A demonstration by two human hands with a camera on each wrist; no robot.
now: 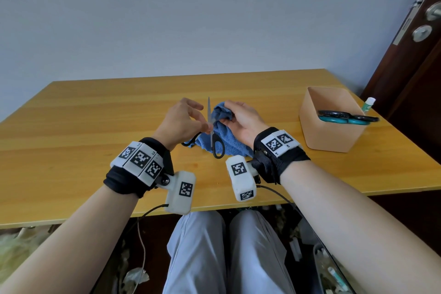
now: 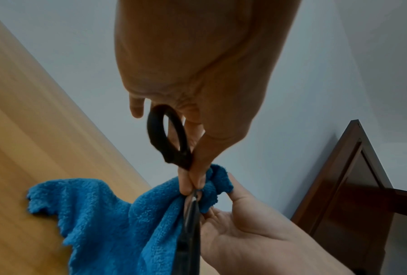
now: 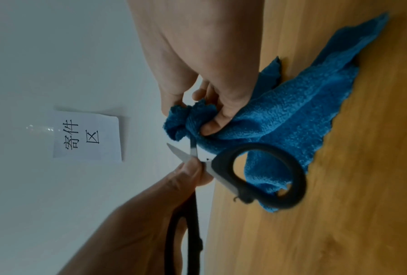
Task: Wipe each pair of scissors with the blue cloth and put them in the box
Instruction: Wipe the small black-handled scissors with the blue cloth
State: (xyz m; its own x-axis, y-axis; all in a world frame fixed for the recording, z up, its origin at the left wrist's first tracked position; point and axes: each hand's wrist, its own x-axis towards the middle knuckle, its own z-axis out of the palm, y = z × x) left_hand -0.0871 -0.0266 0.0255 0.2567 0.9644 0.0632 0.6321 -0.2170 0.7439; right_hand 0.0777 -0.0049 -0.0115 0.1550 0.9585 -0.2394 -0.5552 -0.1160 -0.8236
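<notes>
Scissors (image 1: 211, 126), black-handled, are held over the worktop (image 1: 95, 126) mid-wipe, blades parted. Left hand (image 1: 181, 119) pinches them near the pivot; right hand (image 1: 241, 118) grasps the blue cloth (image 1: 229, 143), bunched round one blade, its tail resting on the worktop. Farther right, well apart, the box (image 1: 329, 136) already holds a teal-handled pair (image 1: 346, 118). Judgement: one pair done, this pair part-wiped and still to be boxed. No other pairs visible.

Plain room: wooden table (image 1: 95, 112), bare wall, taped parcel-drop sign (image 3: 87, 136)
</notes>
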